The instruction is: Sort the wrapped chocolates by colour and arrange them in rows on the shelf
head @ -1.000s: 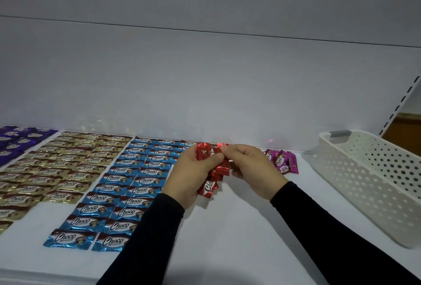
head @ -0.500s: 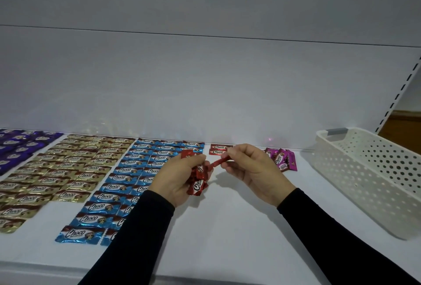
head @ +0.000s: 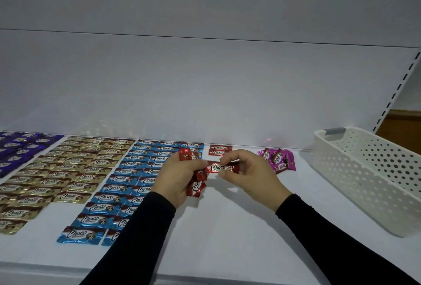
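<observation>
My left hand [head: 180, 176] grips a bunch of red wrapped chocolates [head: 195, 188] above the white shelf [head: 227, 239]. My right hand [head: 247, 175] pinches a single red chocolate [head: 218, 167] flat, label up, just right of the bunch. Two red chocolates [head: 219, 150] lie in a short column at the back of the shelf, behind my hands. Left of them are sorted rows of blue chocolates [head: 127, 180], gold chocolates [head: 68, 170] and purple chocolates [head: 18, 150].
A loose pile of pink chocolates [head: 276, 159] lies right of the red column. A white perforated basket [head: 369, 177] stands at the right end of the shelf. The shelf's back panel rises right behind the rows.
My right hand has pulled one red chocolate out of the bunch and turned it flat with the label up. Both hands have dropped slightly toward the shelf.
</observation>
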The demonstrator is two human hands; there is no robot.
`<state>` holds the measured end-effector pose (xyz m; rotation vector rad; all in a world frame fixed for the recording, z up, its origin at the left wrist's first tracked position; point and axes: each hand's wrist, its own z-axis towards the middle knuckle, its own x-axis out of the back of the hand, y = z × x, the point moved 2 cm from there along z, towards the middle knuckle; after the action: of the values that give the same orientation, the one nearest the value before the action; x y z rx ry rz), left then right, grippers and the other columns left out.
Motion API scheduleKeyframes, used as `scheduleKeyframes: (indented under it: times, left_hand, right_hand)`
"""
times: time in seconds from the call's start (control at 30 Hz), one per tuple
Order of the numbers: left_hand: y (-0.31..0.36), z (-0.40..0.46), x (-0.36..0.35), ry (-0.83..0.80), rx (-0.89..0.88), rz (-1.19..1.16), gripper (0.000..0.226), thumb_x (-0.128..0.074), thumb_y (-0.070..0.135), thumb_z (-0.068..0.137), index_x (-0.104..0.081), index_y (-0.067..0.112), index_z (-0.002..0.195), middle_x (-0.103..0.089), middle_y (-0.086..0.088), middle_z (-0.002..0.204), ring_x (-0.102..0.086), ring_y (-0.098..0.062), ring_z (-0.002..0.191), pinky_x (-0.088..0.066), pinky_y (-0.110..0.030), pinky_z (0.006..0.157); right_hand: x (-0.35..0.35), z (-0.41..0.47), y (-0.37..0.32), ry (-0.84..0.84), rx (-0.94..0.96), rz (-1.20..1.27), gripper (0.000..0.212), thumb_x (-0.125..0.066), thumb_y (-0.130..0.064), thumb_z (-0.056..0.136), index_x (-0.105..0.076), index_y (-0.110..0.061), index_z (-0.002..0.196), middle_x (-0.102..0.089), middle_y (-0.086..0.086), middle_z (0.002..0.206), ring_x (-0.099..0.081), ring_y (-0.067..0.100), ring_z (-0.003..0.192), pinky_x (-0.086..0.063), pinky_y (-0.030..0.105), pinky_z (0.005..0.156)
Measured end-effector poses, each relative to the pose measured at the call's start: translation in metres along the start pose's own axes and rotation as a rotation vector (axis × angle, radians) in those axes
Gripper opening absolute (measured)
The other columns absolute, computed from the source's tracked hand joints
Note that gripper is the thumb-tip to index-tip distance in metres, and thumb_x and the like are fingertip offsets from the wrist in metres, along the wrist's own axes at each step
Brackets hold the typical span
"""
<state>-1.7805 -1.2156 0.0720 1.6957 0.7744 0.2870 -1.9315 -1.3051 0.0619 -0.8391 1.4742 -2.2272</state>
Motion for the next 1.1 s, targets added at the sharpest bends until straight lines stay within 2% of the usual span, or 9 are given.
scheduleKeyframes:
  times: [0.17, 0.27, 0.37, 0.5, 0.63, 0.8, 0.9, 0.97, 1.1]
  left_hand:
    - [-0.002, 0.004, 0.002, 0.035, -0.029, 0.027, 0.022, -0.072, -0.002, 0.084, -0.062, 0.009, 0.100, -0.074, -0.012, 0.079, -0.068, -0.022, 0.062, -0.056, -0.033, 0.052]
    - [-0.001, 0.009, 0.007, 0.059, -0.028, -0.029, 0.019, -0.069, -0.002, 0.088, -0.060, 0.010, 0.099, -0.073, -0.008, 0.067, -0.068, -0.019, 0.059, -0.057, -0.034, 0.056]
    - [0.000, 0.013, 0.013, 0.072, -0.016, -0.061, 0.015, -0.068, 0.000, 0.089, -0.060, 0.010, 0.097, -0.073, -0.008, 0.067, -0.068, -0.020, 0.062, -0.057, -0.035, 0.060]
    - [0.001, 0.017, 0.018, 0.071, 0.012, -0.091, 0.014, -0.068, 0.000, 0.090, -0.059, 0.010, 0.095, -0.072, -0.012, 0.076, -0.069, -0.023, 0.070, -0.058, -0.038, 0.065]
    - [0.000, 0.020, 0.023, 0.059, 0.015, -0.084, 0.016, -0.068, 0.001, 0.089, -0.061, 0.009, 0.102, -0.072, -0.013, 0.080, -0.069, -0.024, 0.072, -0.054, -0.036, 0.058]
    - [0.003, 0.021, 0.029, 0.050, -0.002, -0.102, 0.021, -0.069, 0.002, 0.089, -0.061, 0.009, 0.107, -0.071, -0.012, 0.082, -0.068, -0.022, 0.070, -0.051, -0.032, 0.053]
    - [0.003, 0.022, 0.030, 0.050, -0.006, -0.104, 0.026, -0.070, 0.003, 0.089, -0.060, 0.009, 0.112, -0.071, -0.013, 0.086, -0.068, -0.022, 0.072, -0.051, -0.032, 0.053]
    - [0.001, 0.024, 0.029, 0.054, 0.007, -0.106, 0.028, -0.070, 0.003, 0.089, -0.060, 0.009, 0.115, -0.071, -0.013, 0.087, -0.069, -0.023, 0.073, -0.051, -0.033, 0.054]
    - [-0.001, 0.025, 0.026, 0.042, 0.020, -0.114, 0.031, -0.070, 0.003, 0.088, -0.059, 0.008, 0.117, -0.072, -0.015, 0.087, -0.069, -0.023, 0.071, -0.051, -0.032, 0.054]
  right_hand:
    - [0.002, 0.003, 0.004, -0.013, 0.158, -0.348, 0.019, -0.079, -0.013, 0.080, -0.071, -0.026, 0.091, -0.067, -0.008, 0.091, -0.062, 0.010, 0.083, -0.053, 0.032, 0.083]
    - [0.004, 0.009, 0.012, 0.030, 0.118, -0.472, 0.013, -0.076, -0.015, 0.082, -0.072, -0.022, 0.092, -0.066, -0.014, 0.091, -0.059, 0.004, 0.085, -0.047, 0.023, 0.078]
    - [0.003, 0.019, 0.023, 0.036, -0.030, -0.593, 0.007, -0.069, -0.024, 0.084, -0.072, -0.028, 0.089, -0.066, -0.014, 0.092, -0.058, 0.003, 0.087, -0.048, 0.023, 0.077]
    - [0.000, 0.042, 0.034, -0.052, -0.061, -0.716, 0.013, -0.064, -0.023, 0.090, -0.074, -0.021, 0.100, -0.068, -0.008, 0.100, -0.058, 0.011, 0.096, -0.043, 0.023, 0.080]
    - [-0.003, 0.060, 0.037, -0.063, -0.066, -0.736, 0.019, -0.062, -0.022, 0.093, -0.073, -0.017, 0.108, -0.070, -0.003, 0.110, -0.058, 0.012, 0.099, -0.036, 0.016, 0.079]
    - [-0.003, 0.057, 0.041, -0.063, 0.000, -0.749, 0.021, -0.060, -0.021, 0.094, -0.073, -0.015, 0.109, -0.066, -0.001, 0.107, -0.058, 0.017, 0.106, -0.034, 0.018, 0.081]
    - [-0.003, 0.045, 0.040, -0.044, 0.059, -0.731, 0.025, -0.058, -0.026, 0.096, -0.071, -0.017, 0.114, -0.061, -0.003, 0.118, -0.052, 0.013, 0.113, -0.034, 0.019, 0.093]
    - [-0.006, 0.037, 0.043, -0.108, 0.093, -0.826, 0.026, -0.053, -0.037, 0.097, -0.071, -0.020, 0.108, -0.057, -0.005, 0.121, -0.048, 0.015, 0.115, -0.036, 0.030, 0.100]
    - [-0.013, 0.037, 0.050, -0.216, 0.016, -0.983, 0.040, -0.034, -0.051, 0.098, -0.057, -0.019, 0.090, -0.051, -0.006, 0.112, -0.044, 0.021, 0.108, -0.034, 0.038, 0.093]
